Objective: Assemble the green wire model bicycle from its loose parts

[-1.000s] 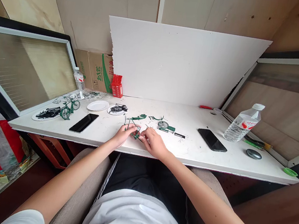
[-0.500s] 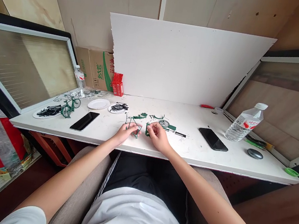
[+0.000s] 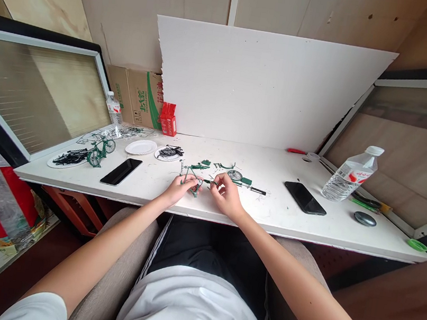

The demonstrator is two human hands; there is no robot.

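In my left hand (image 3: 180, 189) is a green model bicycle frame (image 3: 194, 191), pinched between the fingers near the table's front edge. My right hand (image 3: 226, 194) is just to the right, its thumb and index finger closed on a small dark green part (image 3: 213, 183) that the fingers partly cover. A narrow gap separates the two held pieces. Behind the hands lie a spoked model wheel (image 3: 234, 175), a flat green piece (image 3: 246, 181), a thin black rod (image 3: 258, 191) and a curved green piece (image 3: 228, 166).
At the left a green model bicycle (image 3: 101, 152) stands beside a plate of black parts (image 3: 69, 159). Phones lie on either side, a left phone (image 3: 121, 171) and a right phone (image 3: 304, 198). A water bottle (image 3: 351, 175) and a mouse (image 3: 364, 218) are at the right.
The part in my right hand has turned, and a thin end now points left toward the frame. My right fingers have shifted slightly; my left hand stays nearly still with the frame.
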